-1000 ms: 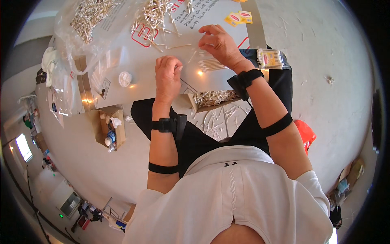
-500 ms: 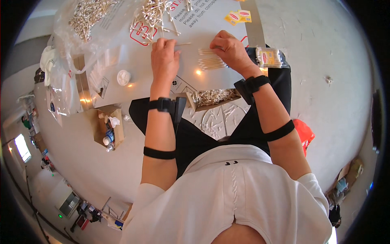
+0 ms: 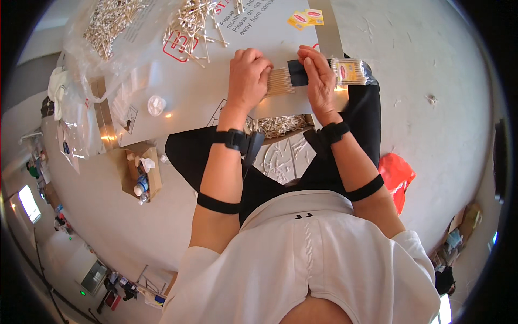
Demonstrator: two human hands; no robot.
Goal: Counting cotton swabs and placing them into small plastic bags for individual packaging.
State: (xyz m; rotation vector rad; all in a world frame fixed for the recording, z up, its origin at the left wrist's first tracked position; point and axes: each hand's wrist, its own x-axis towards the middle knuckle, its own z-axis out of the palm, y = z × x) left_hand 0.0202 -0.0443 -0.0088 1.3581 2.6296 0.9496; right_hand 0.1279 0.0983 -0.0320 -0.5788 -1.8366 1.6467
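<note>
A neat row of cotton swabs [image 3: 280, 82] lies side by side on the white printed board [image 3: 199, 102]. My left hand [image 3: 249, 80] is closed at the row's left ends, its bent fingertips against the swabs. Just past the row's right ends is a dark, flat rectangle [image 3: 297, 73]. My right hand [image 3: 319, 81] is beside that rectangle, fingers fairly straight, and I see nothing held in it. Right of this hand, a clear pack of cotton swabs [image 3: 348, 72] with a yellow label sits at the board's edge.
Loose swabs [image 3: 195, 24] are heaped at the back, beside a clear plastic bag [image 3: 110, 32] full of more. Yellow cards [image 3: 306, 19] lie at back right. A small white tub [image 3: 156, 105] stands left. Below the board's near edge is an open box of swabs [image 3: 280, 127].
My left hand has moved right, from a single swab to the row's left ends. My right hand has shifted right, off the row, and its fingers have straightened, uncovering the dark rectangle.
</note>
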